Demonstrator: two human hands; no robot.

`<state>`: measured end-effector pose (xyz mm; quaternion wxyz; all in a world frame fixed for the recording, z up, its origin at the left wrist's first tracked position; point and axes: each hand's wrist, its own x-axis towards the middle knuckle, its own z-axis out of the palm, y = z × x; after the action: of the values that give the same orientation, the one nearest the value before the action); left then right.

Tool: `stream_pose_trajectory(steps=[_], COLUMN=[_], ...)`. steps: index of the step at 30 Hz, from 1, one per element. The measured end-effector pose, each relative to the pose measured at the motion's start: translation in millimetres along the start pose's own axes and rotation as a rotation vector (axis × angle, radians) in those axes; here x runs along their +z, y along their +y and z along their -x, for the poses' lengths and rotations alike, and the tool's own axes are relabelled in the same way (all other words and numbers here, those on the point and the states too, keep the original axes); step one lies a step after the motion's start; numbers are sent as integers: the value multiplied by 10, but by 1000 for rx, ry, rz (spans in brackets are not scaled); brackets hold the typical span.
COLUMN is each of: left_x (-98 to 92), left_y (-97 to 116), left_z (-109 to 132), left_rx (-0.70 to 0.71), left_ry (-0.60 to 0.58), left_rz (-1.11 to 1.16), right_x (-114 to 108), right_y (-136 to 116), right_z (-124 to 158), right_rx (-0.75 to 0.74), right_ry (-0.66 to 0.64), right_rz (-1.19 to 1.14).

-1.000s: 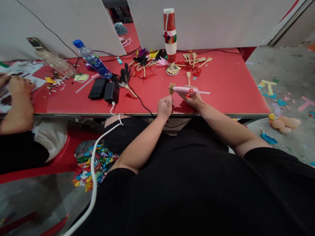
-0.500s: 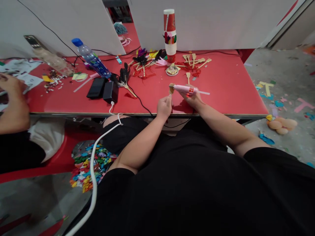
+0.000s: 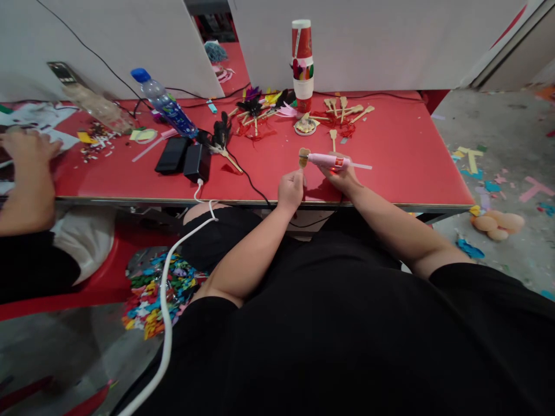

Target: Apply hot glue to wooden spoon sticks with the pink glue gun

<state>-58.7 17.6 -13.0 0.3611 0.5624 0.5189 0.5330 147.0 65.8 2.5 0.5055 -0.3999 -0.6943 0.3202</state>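
Pinched in my left hand (image 3: 291, 190) is a small wooden paddle stick (image 3: 303, 158), held upright with its wide head above the fingers. My right hand (image 3: 342, 176) is wrapped round a pink hot glue gun (image 3: 328, 161), which lies sideways with its nozzle at the paddle's head. A pale glue stick (image 3: 361, 167) pokes out of the gun's back end. Just beyond my right hand lies another wooden paddle stick (image 3: 333, 139). A small dish (image 3: 305, 127) with crumpled bits in it stands beyond both hands.
Stacked paper cups (image 3: 302, 43) stand at the back, between feathered sticks (image 3: 255, 107) and more wooden sticks (image 3: 347, 108). Left are a black box (image 3: 197, 163), a phone (image 3: 172, 155) and a blue-capped bottle (image 3: 167, 104). A co-worker's hand (image 3: 30, 147) is far left. A white cable (image 3: 165, 289) hangs beside me.
The paddle's head has turned and shows more of its face by the nozzle. The co-worker's hand at the far left has moved right. The whole view has shifted slightly.
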Motion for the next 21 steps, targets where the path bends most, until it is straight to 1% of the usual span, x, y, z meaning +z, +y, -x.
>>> stream_pose_trajectory(steps=[5, 11, 21], left_x=[8, 0, 1], left_y=[-27, -9, 50], left_z=[-9, 34, 62], left_rx=[20, 23, 61], left_ry=[25, 16, 26], left_rz=[24, -42, -130], right_x=[4, 12, 44], right_y=[26, 65, 175], right_z=[-11, -21, -30], right_rx=[-9, 0, 2], right_ry=[11, -1, 63], right_rz=[0, -1, 17])
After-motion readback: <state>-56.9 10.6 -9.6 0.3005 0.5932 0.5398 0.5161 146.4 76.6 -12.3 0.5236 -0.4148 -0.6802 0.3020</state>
